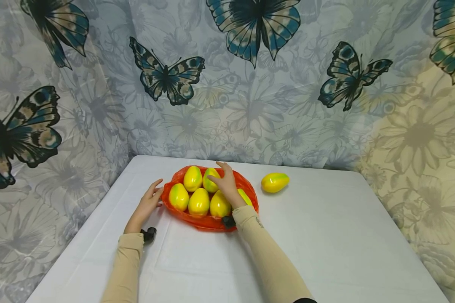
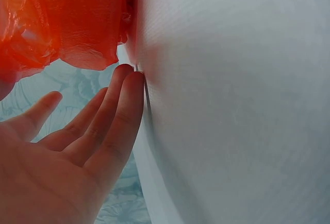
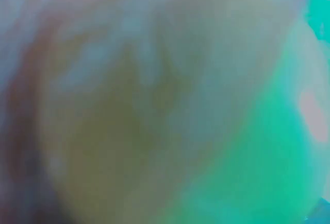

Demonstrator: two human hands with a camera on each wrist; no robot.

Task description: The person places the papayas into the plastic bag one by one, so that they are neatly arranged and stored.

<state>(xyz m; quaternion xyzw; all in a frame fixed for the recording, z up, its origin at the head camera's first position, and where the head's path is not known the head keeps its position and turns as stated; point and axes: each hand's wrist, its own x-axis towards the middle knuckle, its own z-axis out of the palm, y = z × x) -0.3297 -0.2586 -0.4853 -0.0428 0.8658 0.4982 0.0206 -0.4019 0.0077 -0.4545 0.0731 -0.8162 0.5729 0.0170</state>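
Sleeved forearms reach up the desk [image 1: 326, 235] to the orange bag [image 1: 246, 185] of mangoes [image 1: 199, 202], where the right hand [image 1: 225, 183] rests spread on the fruit and the left hand [image 1: 149, 202], fingers straight, touches its left rim, a lone mango [image 1: 274, 182] lying crosswise just right

Evenly and brightly lit from above in the head view, with soft, faint shadows under the arms on the white counter [image 1: 326, 235]. Slightly bowed at the edges. Sharp in the left wrist view; wholly blurred, yellow-green smear in the right wrist view.
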